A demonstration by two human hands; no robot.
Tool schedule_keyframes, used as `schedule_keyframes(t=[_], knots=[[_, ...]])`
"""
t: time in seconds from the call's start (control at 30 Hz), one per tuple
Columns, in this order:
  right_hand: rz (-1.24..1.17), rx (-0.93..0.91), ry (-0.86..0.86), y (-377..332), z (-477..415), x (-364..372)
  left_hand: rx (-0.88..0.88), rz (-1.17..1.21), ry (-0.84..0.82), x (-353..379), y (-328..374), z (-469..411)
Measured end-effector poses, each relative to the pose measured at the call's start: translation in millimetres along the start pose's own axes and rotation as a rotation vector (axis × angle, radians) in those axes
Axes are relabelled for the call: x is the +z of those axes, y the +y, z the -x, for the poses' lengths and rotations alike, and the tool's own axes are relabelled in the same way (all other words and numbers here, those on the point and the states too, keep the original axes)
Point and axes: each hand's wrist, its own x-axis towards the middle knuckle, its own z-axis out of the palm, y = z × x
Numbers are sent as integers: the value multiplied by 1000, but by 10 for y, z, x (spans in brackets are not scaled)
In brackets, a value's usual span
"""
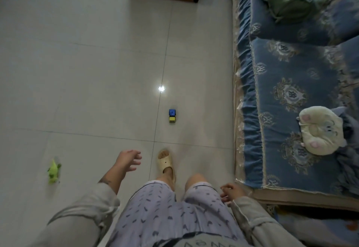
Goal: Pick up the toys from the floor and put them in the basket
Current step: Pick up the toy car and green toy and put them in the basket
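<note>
Head view: toy car (172, 115) on open floor (87, 62).

Glossy tiled floor (87, 72), cloth sofa (291, 75)

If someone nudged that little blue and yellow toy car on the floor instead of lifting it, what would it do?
The toy car would probably roll away, since it sits upright on a smooth, glossy tiled floor. It looks small and hard-bodied, so likely light and stiff, easy to pinch. Its wheels are too small to see clearly.

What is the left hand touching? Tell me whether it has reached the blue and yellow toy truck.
Apart. The head view shows the left hand open in the air, bare floor tile between it and the toy truck.
</note>
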Motion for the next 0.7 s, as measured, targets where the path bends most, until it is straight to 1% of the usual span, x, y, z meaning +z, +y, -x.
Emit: schedule_keyframes(t=[0.1,0.2,0.37,0.43,0.6,0.67,0.7], knots=[[4,2,-17,-333,-63,-72,54,-1,9,-23,355,-155],[22,-24,-36,-683,-169,-129,24,-16,13,3,478,-304],[116,-61,-98,-1292,-551,-154,-129,-66,29,77,317,-570],[192,-76,-117,-1549,-737,-151,-190,-43,46,132,219,-684],[374,-157,-163,-2248,-1383,-35,-280,43,23,392,64,-1082],[397,-178,-169,-2455,-1703,121,-299,63,3,497,33,-1314],[368,-166,-171,-2539,-1881,227,-304,72,-10,547,28,-1464]])
